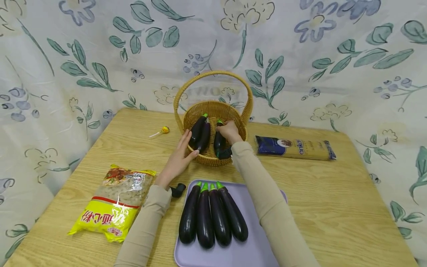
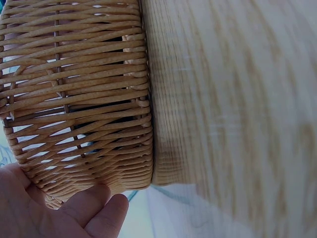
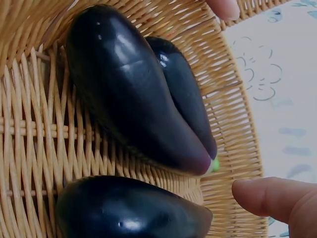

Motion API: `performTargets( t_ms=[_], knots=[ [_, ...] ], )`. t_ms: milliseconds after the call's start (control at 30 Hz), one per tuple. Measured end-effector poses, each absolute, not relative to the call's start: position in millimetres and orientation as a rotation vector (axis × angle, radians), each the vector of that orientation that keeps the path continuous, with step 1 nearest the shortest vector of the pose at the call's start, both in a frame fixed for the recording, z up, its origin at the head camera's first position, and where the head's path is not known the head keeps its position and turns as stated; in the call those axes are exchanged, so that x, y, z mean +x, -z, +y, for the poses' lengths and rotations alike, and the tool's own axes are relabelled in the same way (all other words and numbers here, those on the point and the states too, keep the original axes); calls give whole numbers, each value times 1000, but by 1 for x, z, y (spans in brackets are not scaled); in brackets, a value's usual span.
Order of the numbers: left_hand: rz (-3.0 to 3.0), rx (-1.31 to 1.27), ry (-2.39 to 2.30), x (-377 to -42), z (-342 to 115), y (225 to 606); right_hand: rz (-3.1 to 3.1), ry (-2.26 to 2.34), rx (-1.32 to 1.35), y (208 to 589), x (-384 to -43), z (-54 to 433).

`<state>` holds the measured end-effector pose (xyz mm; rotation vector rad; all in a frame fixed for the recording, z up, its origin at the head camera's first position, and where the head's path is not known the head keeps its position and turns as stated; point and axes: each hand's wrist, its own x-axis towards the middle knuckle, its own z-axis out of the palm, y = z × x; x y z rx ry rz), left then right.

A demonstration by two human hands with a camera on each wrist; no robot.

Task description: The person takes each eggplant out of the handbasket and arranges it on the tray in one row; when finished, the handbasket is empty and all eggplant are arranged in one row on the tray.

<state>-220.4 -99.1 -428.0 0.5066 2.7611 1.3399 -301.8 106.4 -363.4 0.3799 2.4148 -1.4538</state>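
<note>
A wicker basket (image 1: 213,160) with a tall handle stands at the back of the table. Two eggplants (image 3: 129,94) lie together on its left side, and a third eggplant (image 1: 219,140) lies to their right. My right hand (image 1: 230,131) reaches into the basket over that third eggplant's stem end. In the right wrist view its thumb (image 3: 270,198) is extended, apart from the eggplants; its other fingers are mostly out of sight. My left hand (image 1: 178,161) rests against the basket's left side, fingers fairly straight along the wicker. Several eggplants (image 1: 213,218) lie side by side on a lilac tray (image 1: 257,256).
A yellow pasta bag (image 1: 111,204) lies left of the tray. A lollipop (image 1: 164,129) is left of the basket, and a packet of spaghetti (image 1: 297,147) lies on its right. A floral curtain (image 1: 213,44) hangs behind the wooden table (image 1: 333,207).
</note>
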Motion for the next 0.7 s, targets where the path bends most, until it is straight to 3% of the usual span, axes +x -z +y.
performTargets(
  t_ms=[700],
  knots=[
    [2756,509,-1347,-219,-100,428,2442,1332,341,381,-314,101]
  ],
)
